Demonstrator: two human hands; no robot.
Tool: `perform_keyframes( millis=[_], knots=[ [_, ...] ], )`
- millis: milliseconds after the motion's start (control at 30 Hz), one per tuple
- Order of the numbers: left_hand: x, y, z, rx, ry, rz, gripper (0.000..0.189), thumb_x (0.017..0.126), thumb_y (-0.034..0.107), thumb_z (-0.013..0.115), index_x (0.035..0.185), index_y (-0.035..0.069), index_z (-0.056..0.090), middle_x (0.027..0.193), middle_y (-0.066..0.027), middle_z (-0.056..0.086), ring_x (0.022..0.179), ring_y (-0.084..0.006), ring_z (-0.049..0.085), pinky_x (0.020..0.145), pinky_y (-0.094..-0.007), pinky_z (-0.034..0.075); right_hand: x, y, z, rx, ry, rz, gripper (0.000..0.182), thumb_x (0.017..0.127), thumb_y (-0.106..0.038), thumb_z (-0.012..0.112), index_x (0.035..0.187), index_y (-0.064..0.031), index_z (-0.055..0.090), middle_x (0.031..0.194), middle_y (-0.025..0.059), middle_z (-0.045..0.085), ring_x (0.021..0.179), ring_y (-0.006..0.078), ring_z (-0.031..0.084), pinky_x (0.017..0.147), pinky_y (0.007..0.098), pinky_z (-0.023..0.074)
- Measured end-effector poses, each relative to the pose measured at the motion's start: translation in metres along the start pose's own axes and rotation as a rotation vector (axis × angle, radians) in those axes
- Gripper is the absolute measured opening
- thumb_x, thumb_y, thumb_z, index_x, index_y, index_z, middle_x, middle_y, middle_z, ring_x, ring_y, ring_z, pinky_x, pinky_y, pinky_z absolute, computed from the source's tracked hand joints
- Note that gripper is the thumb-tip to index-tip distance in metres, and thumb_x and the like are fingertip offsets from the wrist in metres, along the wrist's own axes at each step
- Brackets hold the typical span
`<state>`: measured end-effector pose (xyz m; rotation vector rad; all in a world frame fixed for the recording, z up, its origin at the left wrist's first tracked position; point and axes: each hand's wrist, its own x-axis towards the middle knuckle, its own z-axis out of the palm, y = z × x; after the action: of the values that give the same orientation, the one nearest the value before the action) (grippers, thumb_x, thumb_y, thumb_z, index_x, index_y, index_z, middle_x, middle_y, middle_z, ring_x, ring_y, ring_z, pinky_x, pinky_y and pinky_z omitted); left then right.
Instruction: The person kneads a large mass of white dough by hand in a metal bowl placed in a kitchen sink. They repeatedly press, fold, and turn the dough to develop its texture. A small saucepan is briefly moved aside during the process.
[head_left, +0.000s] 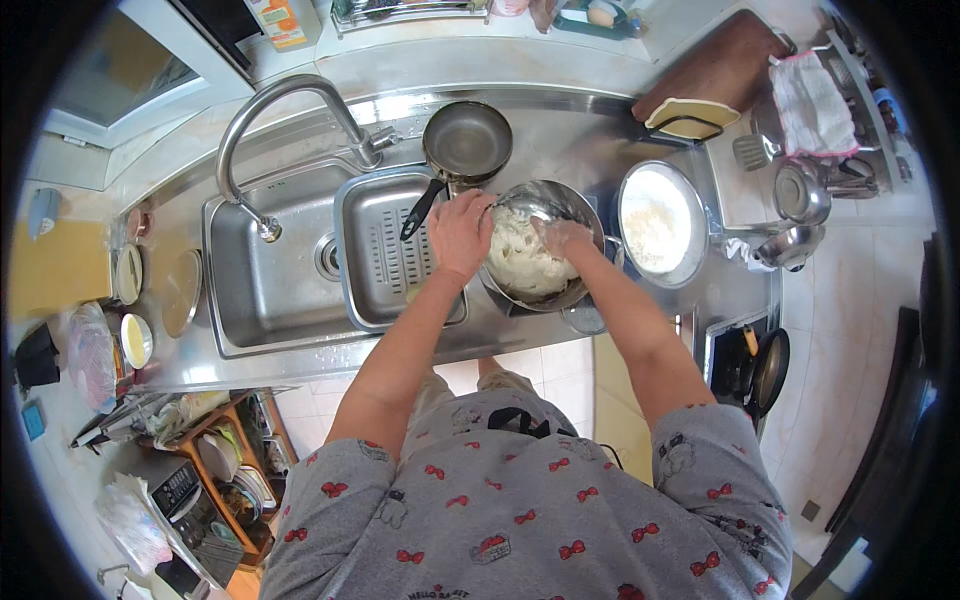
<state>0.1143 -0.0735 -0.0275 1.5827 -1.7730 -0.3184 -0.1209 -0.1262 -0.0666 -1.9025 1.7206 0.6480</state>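
Note:
A stainless steel mixing bowl sits on the metal counter before me, holding a large lump of pale, uneven dough. My left hand grips the bowl's left rim, with the thumb side towards the dough. Inside the bowl, my right hand presses against the right side of the dough. Its fingertips are partly hidden, and some dough clings to the fingers. Right of the bowl stands a round metal basin with white flour in it.
A frying pan stands behind the bowl, its black handle over a perforated drain tray. That tray sits across the sink, under a curved faucet. A wooden cutting board leans at the back right. A cleaver-like spatula hangs nearby.

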Motion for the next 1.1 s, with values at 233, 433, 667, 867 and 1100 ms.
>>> perform_keyframes(
  millis=[233,433,667,867,1100],
  knots=[
    [-0.001,-0.002,0.003,-0.002,0.048,-0.011,0.027,0.086,0.021,0.063,0.112,0.020,0.068,0.118,-0.0011,0.065,0.106,-0.0261,0.060,0.096,-0.0424,0.041,-0.044,0.000,0.010,0.401,0.076,0.048,0.082,0.093,-0.066,0.033,0.143,-0.0025,0.046,0.142,0.0255,0.050,0.131,0.0397,0.048,0.113,0.0447,0.0343],
    [0.001,-0.002,0.003,-0.013,0.038,-0.014,0.027,0.085,0.020,0.063,0.112,0.020,0.068,0.118,-0.0014,0.065,0.107,-0.0266,0.059,0.096,-0.0430,0.042,-0.104,-0.002,-0.010,0.652,0.117,-0.192,0.073,0.081,-0.045,0.067,0.131,0.0067,0.054,0.122,0.0274,0.062,0.114,0.0372,0.061,0.100,0.0393,0.0465],
    [0.003,0.000,0.001,-0.009,0.017,-0.013,0.028,0.084,0.019,0.063,0.112,0.020,0.068,0.118,-0.0007,0.065,0.104,-0.0267,0.059,0.096,-0.0424,0.041,-0.112,-0.051,-0.016,-0.122,0.348,-0.427,0.020,0.080,-0.024,0.066,0.077,-0.0056,0.070,0.082,0.0181,0.071,0.081,0.0307,0.071,0.072,0.0407,0.0560],
    [0.002,-0.003,0.003,-0.010,0.008,-0.025,0.030,0.082,0.020,0.064,0.112,0.021,0.067,0.119,-0.0017,0.063,0.108,-0.0261,0.057,0.102,-0.0450,0.038,-0.087,-0.095,-0.008,-0.403,0.177,-0.465,0.015,0.082,-0.016,0.060,0.088,-0.0115,0.073,0.078,0.0082,0.073,0.071,0.0243,0.072,0.061,0.0379,0.0560],
    [0.000,-0.002,0.004,-0.010,0.022,-0.020,0.031,0.082,0.019,0.063,0.113,0.019,0.067,0.118,-0.0022,0.063,0.109,-0.0260,0.057,0.104,-0.0450,0.037,-0.037,-0.090,0.020,-0.551,0.183,-0.359,0.015,0.085,-0.021,0.063,0.092,-0.0169,0.075,0.090,0.0038,0.076,0.079,0.0188,0.073,0.060,0.0337,0.0542]
  ],
)
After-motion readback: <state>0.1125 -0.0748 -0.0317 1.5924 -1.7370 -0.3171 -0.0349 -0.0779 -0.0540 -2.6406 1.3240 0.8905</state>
